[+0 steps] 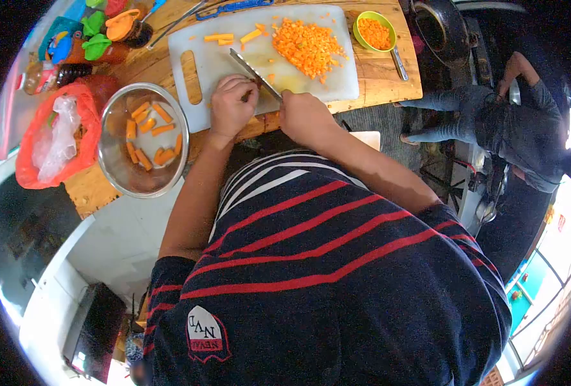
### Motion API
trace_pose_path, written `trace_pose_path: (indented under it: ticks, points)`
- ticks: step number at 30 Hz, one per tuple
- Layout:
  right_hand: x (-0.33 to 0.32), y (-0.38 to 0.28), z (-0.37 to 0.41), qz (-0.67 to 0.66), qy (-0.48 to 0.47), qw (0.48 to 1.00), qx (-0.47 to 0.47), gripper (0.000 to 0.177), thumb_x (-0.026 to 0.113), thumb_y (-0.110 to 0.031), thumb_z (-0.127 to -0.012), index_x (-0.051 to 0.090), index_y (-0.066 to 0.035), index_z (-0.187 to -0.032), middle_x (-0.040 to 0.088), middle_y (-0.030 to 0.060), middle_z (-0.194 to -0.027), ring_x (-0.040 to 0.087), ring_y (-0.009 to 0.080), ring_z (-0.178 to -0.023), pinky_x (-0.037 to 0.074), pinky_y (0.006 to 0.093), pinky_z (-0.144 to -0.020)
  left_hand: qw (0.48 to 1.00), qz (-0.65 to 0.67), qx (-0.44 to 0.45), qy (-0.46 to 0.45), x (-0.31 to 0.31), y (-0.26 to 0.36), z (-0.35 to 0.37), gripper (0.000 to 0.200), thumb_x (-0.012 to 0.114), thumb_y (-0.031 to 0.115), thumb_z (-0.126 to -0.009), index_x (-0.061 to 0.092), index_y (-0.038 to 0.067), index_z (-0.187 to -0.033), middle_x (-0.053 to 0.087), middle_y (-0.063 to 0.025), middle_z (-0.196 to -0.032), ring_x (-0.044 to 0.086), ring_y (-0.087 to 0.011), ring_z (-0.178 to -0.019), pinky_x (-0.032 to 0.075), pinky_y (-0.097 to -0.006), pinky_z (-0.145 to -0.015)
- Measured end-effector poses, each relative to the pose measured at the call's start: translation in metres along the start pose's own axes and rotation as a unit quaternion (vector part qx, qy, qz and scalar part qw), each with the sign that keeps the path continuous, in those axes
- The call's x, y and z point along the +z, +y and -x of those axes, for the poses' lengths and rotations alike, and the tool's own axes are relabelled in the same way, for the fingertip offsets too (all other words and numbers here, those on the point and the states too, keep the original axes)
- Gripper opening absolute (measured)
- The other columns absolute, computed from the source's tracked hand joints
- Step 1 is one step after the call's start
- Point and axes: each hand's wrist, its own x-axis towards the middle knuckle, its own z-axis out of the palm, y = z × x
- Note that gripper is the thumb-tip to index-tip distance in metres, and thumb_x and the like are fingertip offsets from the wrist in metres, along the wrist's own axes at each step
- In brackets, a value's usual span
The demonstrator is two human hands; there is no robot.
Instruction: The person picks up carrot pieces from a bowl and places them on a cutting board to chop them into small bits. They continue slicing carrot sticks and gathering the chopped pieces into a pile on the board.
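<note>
My right hand (306, 119) is closed around the handle of a kitchen knife (254, 74), whose blade slants up and left over the white cutting board (199, 48). Beside the blade, at the board's near edge, my left hand (233, 106) has its fingers curled together; whatever they hold, if anything, is hidden. Diced carrot (308, 50) lies heaped on the right of the board. Several carrot sticks (250, 36) rest near its far edge, with small loose bits around the blade.
Left of the board stands a steel bowl (107, 157) with carrot pieces inside, next to a red plastic bag (27, 164). A green bowl (357, 33) of diced carrot and a spoon (399, 64) sit right. Bottles (123, 27) crowd the far left; another person (517, 125) stands right.
</note>
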Motion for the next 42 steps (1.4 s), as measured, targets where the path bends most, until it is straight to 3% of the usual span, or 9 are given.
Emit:
trace_pose_path:
  ticks: [2,4,13,23,25,42]
  points:
    - [0.0,-0.003,-0.001,0.011,-0.009,1.0,0.011,0.023,0.055,-0.017,-0.092,0.063,0.004,-0.092,0.066,0.0294,-0.075,0.067,0.0464,-0.074,0.054,0.0557,-0.073,1.0,-0.019,-0.007,-0.017,-0.002,0.0,0.001,0.009,0.077,0.004,-0.074,0.074,0.003,-0.082,0.074,-0.012,-0.088,0.071,-0.0276,-0.088,0.056,-0.0371,-0.082]
    - [-0.001,-0.003,-0.007,-0.006,0.017,1.0,0.001,0.023,0.06,-0.016,-0.084,0.066,0.004,-0.092,0.069,0.0297,-0.085,0.07,0.0444,-0.081,0.057,0.0531,-0.074,1.0,-0.013,-0.012,-0.014,0.001,0.0,0.001,0.009,0.077,0.004,-0.074,0.075,0.003,-0.083,0.074,-0.012,-0.088,0.071,-0.0275,-0.088,0.056,-0.0369,-0.081]
    - [-0.002,0.003,0.001,-0.045,0.071,0.996,-0.01,0.021,0.061,-0.017,-0.086,0.064,0.003,-0.091,0.068,0.0292,-0.079,0.069,0.0458,-0.079,0.056,0.0537,-0.074,0.998,0.026,-0.052,-0.014,-0.002,0.004,-0.001,0.007,0.076,0.003,-0.074,0.075,0.003,-0.08,0.074,-0.0114,-0.086,0.07,-0.0266,-0.087,0.055,-0.0363,-0.08]
    - [-0.002,0.003,0.01,-0.055,0.041,0.998,-0.007,0.022,0.061,-0.019,-0.087,0.064,0.003,-0.091,0.067,0.0294,-0.078,0.068,0.0462,-0.078,0.055,0.0552,-0.074,0.999,0.004,-0.051,-0.019,-0.001,0.0,0.002,0.007,0.077,0.004,-0.075,0.075,0.003,-0.082,0.074,-0.0105,-0.088,0.07,-0.0255,-0.09,0.056,-0.0355,-0.081]
    - [0.002,0.006,0.01,-0.06,0.068,0.995,-0.042,0.02,0.056,-0.016,-0.092,0.061,0.003,-0.091,0.063,0.0291,-0.07,0.064,0.0482,-0.07,0.052,0.0563,-0.069,0.998,0.008,-0.055,-0.02,-0.001,0.0,0.003,0.007,0.077,0.004,-0.075,0.075,0.004,-0.082,0.074,-0.0105,-0.088,0.07,-0.0252,-0.09,0.056,-0.0355,-0.082]
    - [-0.002,-0.003,-0.001,-0.013,0.027,0.999,-0.034,0.022,0.056,-0.017,-0.09,0.062,0.004,-0.094,0.066,0.0293,-0.076,0.067,0.0462,-0.074,0.054,0.055,-0.071,0.998,-0.019,-0.049,-0.031,0.0,0.0,0.006,0.009,0.076,0.005,-0.076,0.075,0.003,-0.086,0.075,-0.0125,-0.095,0.071,-0.0275,-0.095,0.056,-0.0368,-0.085]
